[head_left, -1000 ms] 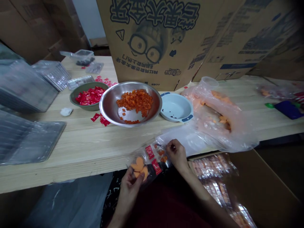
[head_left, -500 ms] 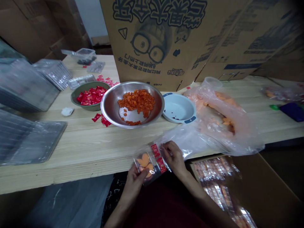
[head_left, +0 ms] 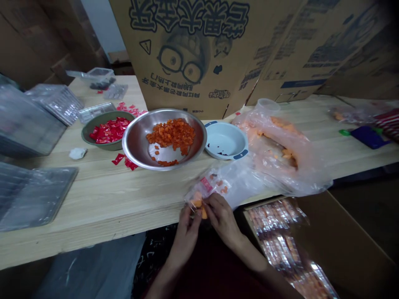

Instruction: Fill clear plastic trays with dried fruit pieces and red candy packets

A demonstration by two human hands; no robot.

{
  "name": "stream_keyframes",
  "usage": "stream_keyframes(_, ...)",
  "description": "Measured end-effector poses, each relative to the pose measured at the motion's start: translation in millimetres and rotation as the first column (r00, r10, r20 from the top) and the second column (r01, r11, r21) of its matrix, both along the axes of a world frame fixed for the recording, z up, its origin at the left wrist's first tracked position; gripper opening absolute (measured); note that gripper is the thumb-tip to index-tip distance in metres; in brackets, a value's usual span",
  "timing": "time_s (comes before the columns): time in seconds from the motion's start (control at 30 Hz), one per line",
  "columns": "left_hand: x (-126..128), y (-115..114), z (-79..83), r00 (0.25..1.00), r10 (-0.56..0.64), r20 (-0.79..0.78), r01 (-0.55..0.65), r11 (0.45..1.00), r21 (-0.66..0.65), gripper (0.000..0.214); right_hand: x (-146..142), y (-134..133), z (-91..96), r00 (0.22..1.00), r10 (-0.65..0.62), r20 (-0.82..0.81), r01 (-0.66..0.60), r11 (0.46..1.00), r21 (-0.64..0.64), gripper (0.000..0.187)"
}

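Note:
My left hand (head_left: 188, 227) grips the near left edge of a clear plastic pack (head_left: 190, 194), thumb and fingers closed on it. Peach-orange pieces (head_left: 197, 200) sit inside, near the fingertips. My right hand (head_left: 222, 216) meets it from the right, fingers closed at the pack's near edge beside the orange pieces. Farther up the pack shows a red packet (head_left: 206, 184), and small orange bits (head_left: 220, 183) lie to its right. The right fingertips partly hide the pack. Beyond it stands a steel bowl (head_left: 134, 146) holding small dark-orange pieces.
A green bowl (head_left: 85, 139) of red packets and a light blue bowl (head_left: 226, 139) flank the steel bowl. A large plastic bag (head_left: 299, 137) lies right. Clear plastic cases (head_left: 37, 195) stand left. An open carton (head_left: 336, 232) of wrapped packs sits below the table's right edge.
My hands have come closer together, and my right hand has moved down to the orange pieces. The pack has shifted slightly up and right; one red packet shows now, two before. The view has turned slightly.

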State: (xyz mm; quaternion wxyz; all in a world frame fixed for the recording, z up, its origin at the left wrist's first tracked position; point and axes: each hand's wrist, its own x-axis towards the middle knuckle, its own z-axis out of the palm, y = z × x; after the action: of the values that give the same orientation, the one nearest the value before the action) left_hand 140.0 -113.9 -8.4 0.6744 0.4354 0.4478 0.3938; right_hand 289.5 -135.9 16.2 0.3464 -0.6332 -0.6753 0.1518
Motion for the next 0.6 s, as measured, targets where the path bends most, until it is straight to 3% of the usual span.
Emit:
stream_keyframes(0.1,-16.2,6.5,-1.1,0.996,-0.013,-0.091,0.021,0.996,0.087,0.031,-1.1,1.7,12.6,0.999,0.042,-0.016,-0.042,0.999,0.006,0.021)
stream_keyframes(0.2,-16.9,12.0,-4.0,0.992,-0.117,0.056,0.117,0.993,0.002,0.030,-7.6,-0.5,23.2,0.979,0.184,-0.082,-0.187,0.982,-0.022,0.022)
stream_keyframes(0.3,-6.2,13.7,-6.8,0.990,-0.039,0.137,0.051,0.995,-0.086,0.028,-11.9,-5.9,25.7,0.970,0.227,-0.092,-0.234,0.970,-0.073,0.009)
stream_keyframes(0.33,-2.5,13.2,-6.8,0.992,-0.009,0.129,0.023,0.994,-0.111,0.028,-11.8,-7.8,23.8,0.977,0.202,-0.064,-0.207,0.974,-0.087,0.015)
stream_keyframes(0.43,2.6,10.4,-1.6,0.998,-0.031,0.063,0.037,0.995,-0.089,0.030,-8.5,-11.0,11.5,0.987,0.111,0.118,-0.100,0.991,-0.094,0.098)
stream_keyframes(0.47,1.5,9.7,1.4,0.997,-0.066,0.026,0.067,0.997,-0.029,0.030,-6.5,-10.6,6.8,0.977,0.088,0.197,-0.072,0.994,-0.086,0.110)
stream_keyframes(0.6,-13.5,12.1,9.0,0.973,-0.165,-0.160,0.206,0.935,0.288,0.025,9.0,-3.7,1.7,0.923,0.027,0.383,-0.001,0.998,-0.068,0.089)
